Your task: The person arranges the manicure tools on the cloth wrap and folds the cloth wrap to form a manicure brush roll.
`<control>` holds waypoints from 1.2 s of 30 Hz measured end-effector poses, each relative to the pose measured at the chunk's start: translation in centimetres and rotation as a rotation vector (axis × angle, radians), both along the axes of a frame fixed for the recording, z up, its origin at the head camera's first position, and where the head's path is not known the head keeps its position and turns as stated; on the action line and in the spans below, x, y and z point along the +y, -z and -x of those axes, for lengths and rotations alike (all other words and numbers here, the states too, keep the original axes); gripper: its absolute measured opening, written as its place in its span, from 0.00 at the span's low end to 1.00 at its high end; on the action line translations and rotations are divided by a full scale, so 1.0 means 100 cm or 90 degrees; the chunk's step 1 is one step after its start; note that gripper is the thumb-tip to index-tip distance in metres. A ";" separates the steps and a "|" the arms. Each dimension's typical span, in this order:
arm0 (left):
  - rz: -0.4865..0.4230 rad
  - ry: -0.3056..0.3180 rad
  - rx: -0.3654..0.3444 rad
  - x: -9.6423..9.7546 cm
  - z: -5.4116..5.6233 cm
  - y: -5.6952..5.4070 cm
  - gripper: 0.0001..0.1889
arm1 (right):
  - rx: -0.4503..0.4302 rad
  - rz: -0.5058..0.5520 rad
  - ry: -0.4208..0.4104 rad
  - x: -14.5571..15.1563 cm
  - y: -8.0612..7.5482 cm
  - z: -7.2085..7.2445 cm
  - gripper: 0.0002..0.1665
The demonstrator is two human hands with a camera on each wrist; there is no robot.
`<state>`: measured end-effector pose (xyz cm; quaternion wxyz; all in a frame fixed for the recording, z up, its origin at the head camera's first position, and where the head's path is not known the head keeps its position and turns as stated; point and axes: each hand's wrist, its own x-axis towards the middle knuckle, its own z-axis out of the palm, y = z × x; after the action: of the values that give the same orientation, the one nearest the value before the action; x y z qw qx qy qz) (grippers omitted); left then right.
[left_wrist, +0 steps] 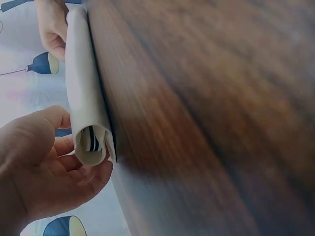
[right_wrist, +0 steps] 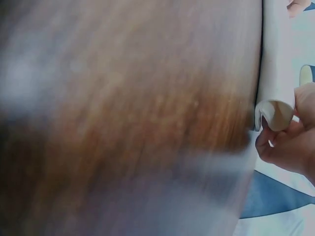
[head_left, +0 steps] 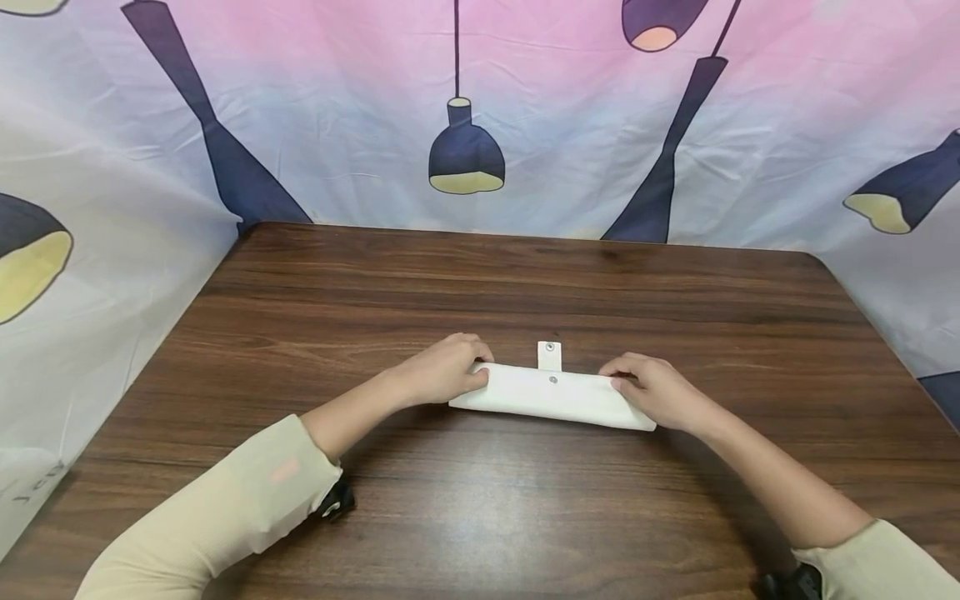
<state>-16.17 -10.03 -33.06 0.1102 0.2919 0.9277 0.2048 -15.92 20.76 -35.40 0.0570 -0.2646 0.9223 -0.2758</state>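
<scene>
A white rolled-up pouch (head_left: 551, 398) lies lengthwise on the brown table, a metal snap at its middle. Behind the roll sticks out a small strap (head_left: 550, 357) with a snap of its own. My left hand (head_left: 450, 369) grips the pouch's left end, thumb on the near side and fingers around the far side. At the other end my right hand (head_left: 660, 390) holds it the same way. In the left wrist view the open end of the roll (left_wrist: 93, 140) shows something dark with pale stripes inside; the right wrist view shows its curled right end (right_wrist: 276, 114).
The dark wood-grain table (head_left: 480, 517) spreads around both arms, its far edge meeting a hanging cloth (head_left: 360, 150) printed with lamps. Cloth also borders the table's left and right sides. Black wrist devices (head_left: 336, 500) show at the sleeve cuffs.
</scene>
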 end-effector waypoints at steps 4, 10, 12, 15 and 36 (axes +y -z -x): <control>0.018 -0.001 0.015 0.002 0.000 0.000 0.15 | 0.010 -0.006 -0.004 -0.001 0.001 0.004 0.09; 0.000 0.055 0.144 0.010 -0.005 0.002 0.12 | -0.001 -0.020 -0.021 -0.003 -0.003 0.009 0.10; -0.009 0.087 0.185 0.014 -0.009 0.003 0.12 | -0.010 -0.028 -0.024 -0.003 -0.005 0.010 0.10; -0.011 0.129 0.202 0.020 -0.014 0.004 0.12 | -0.021 -0.045 -0.036 -0.005 -0.009 0.012 0.12; 0.053 0.142 0.195 0.032 -0.022 0.000 0.11 | -0.002 0.001 0.004 -0.063 -0.017 0.036 0.16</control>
<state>-13.96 -6.85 -33.06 0.0015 0.4160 0.9032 0.1061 -19.50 14.46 -33.72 0.0576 -0.2609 0.9230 -0.2769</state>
